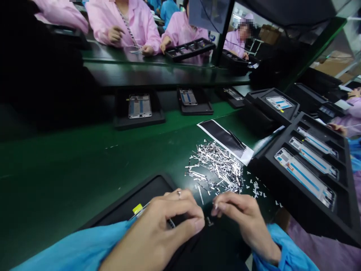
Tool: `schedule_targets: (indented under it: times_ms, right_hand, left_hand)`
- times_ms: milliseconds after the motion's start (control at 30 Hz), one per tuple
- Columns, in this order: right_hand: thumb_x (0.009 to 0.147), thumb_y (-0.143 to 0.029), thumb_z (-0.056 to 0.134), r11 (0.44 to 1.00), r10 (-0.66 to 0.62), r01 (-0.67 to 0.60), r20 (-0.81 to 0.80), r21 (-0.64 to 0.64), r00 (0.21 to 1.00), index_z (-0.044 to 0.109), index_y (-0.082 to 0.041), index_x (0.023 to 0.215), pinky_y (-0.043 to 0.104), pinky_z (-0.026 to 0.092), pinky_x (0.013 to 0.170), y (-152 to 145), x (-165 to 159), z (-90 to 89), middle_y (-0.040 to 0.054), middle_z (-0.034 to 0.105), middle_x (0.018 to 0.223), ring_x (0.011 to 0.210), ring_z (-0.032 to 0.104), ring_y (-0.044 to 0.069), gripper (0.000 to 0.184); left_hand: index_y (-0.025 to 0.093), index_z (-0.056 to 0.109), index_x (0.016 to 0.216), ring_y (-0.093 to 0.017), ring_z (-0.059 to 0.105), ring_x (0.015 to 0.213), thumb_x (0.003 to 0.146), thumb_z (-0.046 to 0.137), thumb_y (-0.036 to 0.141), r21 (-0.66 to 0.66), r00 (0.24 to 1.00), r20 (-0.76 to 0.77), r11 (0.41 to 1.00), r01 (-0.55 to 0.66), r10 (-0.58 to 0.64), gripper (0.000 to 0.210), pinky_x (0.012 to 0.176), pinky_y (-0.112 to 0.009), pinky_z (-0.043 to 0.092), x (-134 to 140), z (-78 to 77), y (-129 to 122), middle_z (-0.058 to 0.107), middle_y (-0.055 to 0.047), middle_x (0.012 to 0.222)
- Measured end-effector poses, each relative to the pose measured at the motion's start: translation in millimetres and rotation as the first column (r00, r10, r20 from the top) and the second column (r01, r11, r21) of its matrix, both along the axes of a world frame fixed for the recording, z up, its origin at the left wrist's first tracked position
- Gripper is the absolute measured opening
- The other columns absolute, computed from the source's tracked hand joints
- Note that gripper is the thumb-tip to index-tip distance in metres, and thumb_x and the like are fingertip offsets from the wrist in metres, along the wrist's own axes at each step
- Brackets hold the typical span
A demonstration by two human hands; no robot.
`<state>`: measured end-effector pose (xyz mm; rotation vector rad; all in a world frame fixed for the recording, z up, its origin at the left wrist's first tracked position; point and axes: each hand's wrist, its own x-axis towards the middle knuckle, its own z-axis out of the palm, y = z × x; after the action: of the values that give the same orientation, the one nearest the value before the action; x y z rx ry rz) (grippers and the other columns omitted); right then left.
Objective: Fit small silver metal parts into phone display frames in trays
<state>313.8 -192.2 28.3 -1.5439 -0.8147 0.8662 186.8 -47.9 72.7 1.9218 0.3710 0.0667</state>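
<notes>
My left hand (166, 226) is closed, with thumb and forefinger pressed together. It is above a black tray (113, 214) and partly covers a phone frame (141, 210) with a yellow tab (137, 209). Close beside its fingertips shows a small dark strip-like part (209, 221); whether the fingers grip it is unclear. My right hand (239, 216) pinches thumb against fingers just to the right, and what lies between them is too small to make out. In front of both hands spreads a pile of small silvery and dark strips (220, 163).
A black sheet with white borders (222, 137) lies behind the pile, tweezers (237, 139) on it. Small white scraps (256, 188) are scattered rightward. A black compartment tray (310, 162) holds several phone frames. Further trays (139, 122) line the green table's back. People in pink work opposite.
</notes>
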Motion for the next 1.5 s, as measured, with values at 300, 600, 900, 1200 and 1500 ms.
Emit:
schedule_targets:
  times_ms: [300, 600, 900, 1200, 1500]
  right_hand:
    - [0.081, -0.05, 0.038, 0.844, -0.08, 0.525, 0.945, -0.105, 0.317, 0.059, -0.017, 0.083, 0.03, 0.045, 0.063, -84.4, 60.8, -39.3, 0.0052, 0.06, 0.078, 0.069, 0.058, 0.019, 0.039]
    - [0.078, -0.008, 0.051, 0.999, -0.023, -0.039, 0.973, 0.033, 0.23, 0.055, -0.011, 0.09, 0.038, 0.042, 0.083, -2.6, 2.9, -14.8, 0.011, 0.059, 0.091, 0.086, 0.056, 0.02, 0.014]
    - [0.085, -0.004, 0.028, 0.931, 0.021, -0.365, 1.0, -0.014, 0.015, 0.058, -0.014, 0.072, 0.029, 0.043, 0.07, 45.0, -59.7, -13.4, 0.0055, 0.068, 0.08, 0.065, 0.059, 0.013, 0.035]
    - [0.085, -0.006, 0.027, 0.843, 0.122, -0.511, 0.985, -0.167, -0.122, 0.055, -0.017, 0.07, 0.029, 0.041, 0.071, 42.1, -57.5, -11.4, 0.0017, 0.067, 0.089, 0.066, 0.057, 0.012, 0.034]
    - [0.086, -0.008, 0.029, 0.831, 0.141, -0.516, 0.976, -0.207, -0.164, 0.054, -0.018, 0.073, 0.031, 0.041, 0.072, 43.7, -56.6, -13.4, 0.0021, 0.065, 0.096, 0.068, 0.056, 0.012, 0.03]
  left_hand:
    - [0.023, 0.061, 0.068, -0.023, 0.061, 0.077, 0.07, 0.041, 0.056, 0.458, 0.834, -0.113, 0.773, -0.439, 0.54, 0.038, 0.053, -0.026, 0.048, -66.3, -28.6, 58.6, 0.066, -0.003, 0.088]
    - [0.022, 0.058, 0.067, -0.016, 0.056, 0.074, 0.083, 0.03, 0.022, 0.548, 0.931, 0.144, 0.757, -0.356, 0.334, 0.032, 0.067, -0.03, 0.046, -60.4, -34.4, 21.2, 0.061, -0.001, 0.077]
    - [0.02, 0.059, 0.061, -0.013, 0.052, 0.063, 0.079, 0.04, 0.014, 0.526, 0.93, 0.164, 0.769, -0.363, 0.328, 0.027, 0.068, -0.03, 0.04, -63.4, -49.5, 12.3, 0.06, 0.004, 0.063]
    - [0.019, 0.056, 0.059, -0.014, 0.049, 0.062, 0.078, 0.039, 0.015, 0.522, 0.924, 0.165, 0.764, -0.379, 0.346, 0.027, 0.066, -0.032, 0.039, -62.7, -51.2, 11.9, 0.057, 0.004, 0.06]
    - [0.019, 0.056, 0.066, -0.014, 0.048, 0.067, 0.078, 0.045, 0.017, 0.524, 0.95, 0.099, 0.796, -0.302, 0.295, 0.017, 0.07, -0.033, 0.039, -69.2, -54.0, 10.3, 0.057, 0.003, 0.067]
